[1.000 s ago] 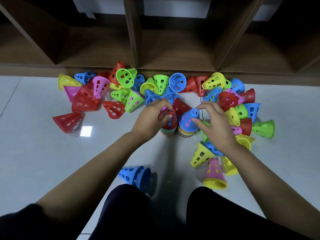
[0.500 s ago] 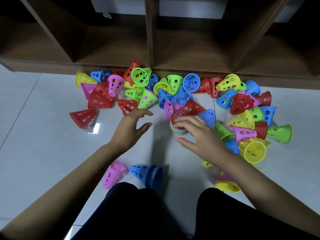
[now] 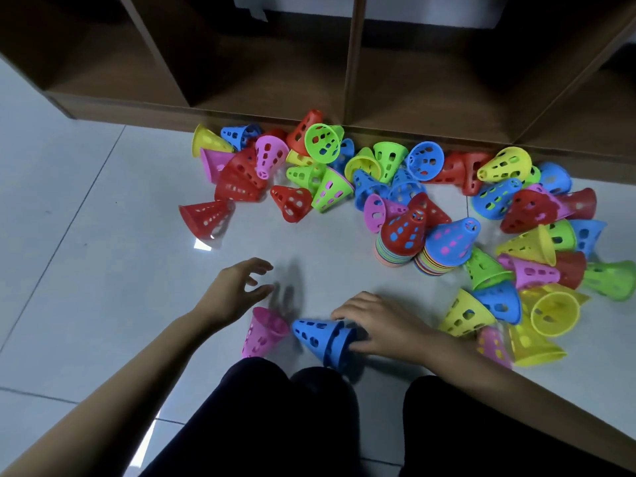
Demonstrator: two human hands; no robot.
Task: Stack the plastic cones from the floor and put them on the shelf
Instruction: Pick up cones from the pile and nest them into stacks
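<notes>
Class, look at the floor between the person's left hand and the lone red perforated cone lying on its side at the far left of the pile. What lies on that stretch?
In the head view, only bare white tiled floor and a small bright light reflection lie between the left hand and the lone red perforated plastic cone.

Pale glossy floor tiles (image 3: 86, 256) fill the left and centre of the frame, crossed by thin dark grout lines. A small bright reflection (image 3: 202, 245) sits left of centre, and black-clothed knees (image 3: 296, 425) occupy the bottom edge.
</notes>
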